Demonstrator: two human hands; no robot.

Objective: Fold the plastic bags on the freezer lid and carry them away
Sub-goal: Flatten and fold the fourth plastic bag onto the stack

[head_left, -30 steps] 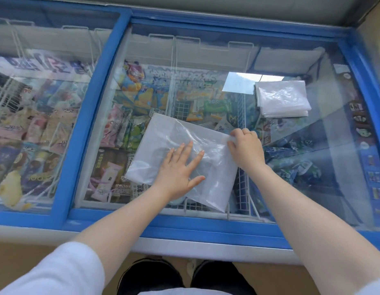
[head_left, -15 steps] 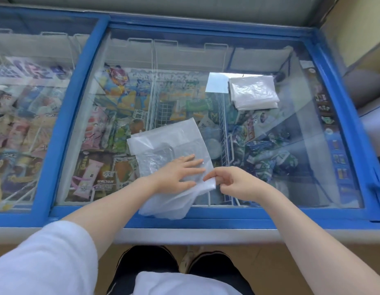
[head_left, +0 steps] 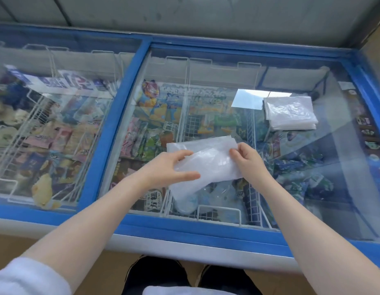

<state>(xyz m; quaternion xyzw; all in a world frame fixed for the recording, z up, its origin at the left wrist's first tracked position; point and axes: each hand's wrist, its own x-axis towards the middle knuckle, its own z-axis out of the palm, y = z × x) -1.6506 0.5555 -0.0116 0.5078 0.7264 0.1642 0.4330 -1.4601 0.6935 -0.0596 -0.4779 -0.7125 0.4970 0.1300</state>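
Observation:
A clear plastic bag (head_left: 208,158), partly folded, lies on the glass freezer lid (head_left: 333,167) near its front middle. My left hand (head_left: 163,169) grips the bag's left side, thumb under and fingers over the fold. My right hand (head_left: 247,160) pinches its right edge. The bag's lower part hangs loose toward the front frame. A stack of folded plastic bags (head_left: 290,112) rests on the lid at the back right, away from both hands.
The blue frame (head_left: 112,133) splits the freezer into two glass lids, with packaged ice creams and wire baskets beneath. The front rim (head_left: 184,248) is grey and blue. My dark shoes (head_left: 155,275) stand on the floor below.
Both hands went from pressing the bag flat to gripping its sides. The bag's top part now lies doubled over into a narrower band. The view shifted right.

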